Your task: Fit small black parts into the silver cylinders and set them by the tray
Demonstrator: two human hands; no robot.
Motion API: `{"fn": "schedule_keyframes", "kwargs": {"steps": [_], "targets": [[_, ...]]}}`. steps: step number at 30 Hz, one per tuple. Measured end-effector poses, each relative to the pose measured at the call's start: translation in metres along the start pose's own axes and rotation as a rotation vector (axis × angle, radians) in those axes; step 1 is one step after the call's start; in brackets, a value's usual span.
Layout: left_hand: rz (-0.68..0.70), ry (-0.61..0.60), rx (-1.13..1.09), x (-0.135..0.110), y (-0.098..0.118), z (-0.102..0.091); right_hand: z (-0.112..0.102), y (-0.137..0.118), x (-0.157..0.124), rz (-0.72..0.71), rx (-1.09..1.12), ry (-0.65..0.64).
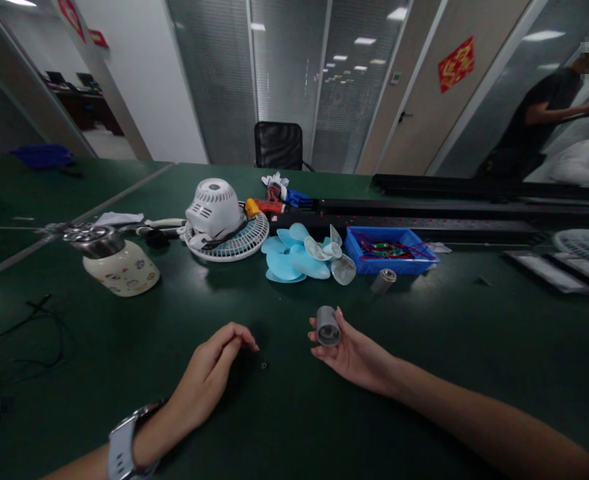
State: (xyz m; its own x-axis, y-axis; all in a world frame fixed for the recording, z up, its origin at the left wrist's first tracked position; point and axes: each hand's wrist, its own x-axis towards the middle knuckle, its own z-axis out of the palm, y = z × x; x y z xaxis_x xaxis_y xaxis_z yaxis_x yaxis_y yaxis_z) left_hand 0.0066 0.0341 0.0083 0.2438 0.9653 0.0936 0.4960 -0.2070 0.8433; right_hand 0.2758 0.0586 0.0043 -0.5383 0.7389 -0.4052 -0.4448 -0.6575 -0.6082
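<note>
In my right hand (351, 350) is a short grey hollow cylinder (328, 327), held between the thumb and fingers. Its open end faces me, and some detail shows inside that I cannot make out. My left hand (221, 360) rests on the dark green table (284, 427) with loosely bent fingers and nothing visible in them. Just right of its fingertips lies a tiny nut-like piece (264, 365). A silver cylinder (384, 281) stands tilted beyond my right hand. Light blue fan blades (291, 253) lie in a pile ahead of both hands.
Behind the blades sit a white fan housing on its grille (249, 237) and a red power tool (269, 205). A blue bin (391, 267) holds wires. At left are a cream bottle (124, 270) and a black cable (57, 353). Long black rails (424, 213) run along the back right.
</note>
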Motion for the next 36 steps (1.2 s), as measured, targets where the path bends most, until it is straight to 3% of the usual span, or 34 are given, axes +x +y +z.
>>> {"fn": "schedule_keyframes", "kwargs": {"steps": [7,12,14,17,22,25,28,31,36], "targets": [[0.063,-0.059,0.086,0.0,-0.002,-0.001,0.003,0.002,0.0,0.013,-0.029,0.013],[0.113,-0.095,0.088,0.0,-0.006,0.0,0.007,0.005,-0.003,-0.123,-0.131,0.024],[0.129,-0.111,0.093,0.0,-0.008,0.0,0.008,0.006,-0.007,-0.205,-0.274,0.044],[0.137,-0.124,0.129,0.001,-0.009,0.001,0.007,0.007,-0.013,-0.403,-0.609,0.047],[0.155,-0.13,0.18,0.001,-0.008,0.002,-0.005,0.008,-0.012,-1.03,-1.199,0.032],[0.162,-0.131,0.198,0.002,-0.008,0.002,-0.012,0.008,-0.011,-1.206,-1.479,0.023],[0.164,-0.132,0.207,0.002,-0.008,0.003,-0.013,0.008,-0.012,-1.211,-1.595,0.036],[0.157,-0.132,0.213,0.001,-0.008,0.003,-0.01,0.007,-0.013,-1.188,-1.575,0.071],[0.149,-0.136,0.222,0.001,-0.008,0.003,-0.02,-0.003,-0.025,-0.914,-1.314,0.223]]}}
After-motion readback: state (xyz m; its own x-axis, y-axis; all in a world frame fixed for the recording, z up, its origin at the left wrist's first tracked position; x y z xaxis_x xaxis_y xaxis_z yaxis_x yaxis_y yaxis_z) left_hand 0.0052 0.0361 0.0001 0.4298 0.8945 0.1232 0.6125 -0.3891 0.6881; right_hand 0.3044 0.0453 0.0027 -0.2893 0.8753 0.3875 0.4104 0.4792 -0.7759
